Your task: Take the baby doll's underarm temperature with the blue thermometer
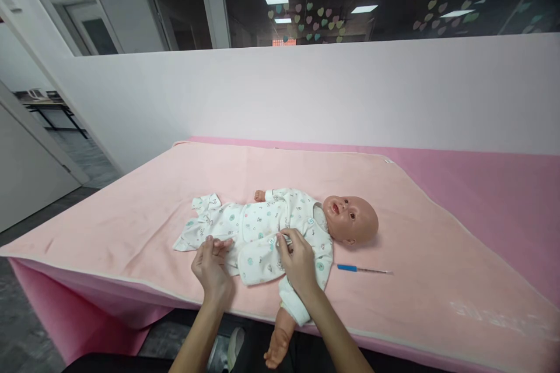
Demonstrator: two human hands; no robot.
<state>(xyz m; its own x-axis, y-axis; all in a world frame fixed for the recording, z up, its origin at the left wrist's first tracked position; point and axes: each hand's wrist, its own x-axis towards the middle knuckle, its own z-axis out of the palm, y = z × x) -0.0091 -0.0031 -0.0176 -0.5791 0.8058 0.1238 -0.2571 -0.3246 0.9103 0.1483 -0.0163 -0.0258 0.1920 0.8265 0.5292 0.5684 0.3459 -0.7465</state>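
Note:
A baby doll (350,218) lies on its back across the pink blanket, head toward the right. It wears a white printed baby shirt (262,259) and matching trousers (225,218). The shirt's near front flap is spread toward me. My right hand (300,259) pinches the edge of the shirt at the doll's chest between thumb and fingers. Beside the doll's hip, my left hand (213,268) is half turned up with loosely bent fingers apart, and no object shows in it. One doll arm (282,335) hangs over the near edge, its cuff below my right wrist.
A thin stick with a blue handle (347,268) lies near the doll's head. The pink blanket (131,210) covers most of the table and drapes over its near left edge. A white wall (306,93) with dark glass above stands behind the table.

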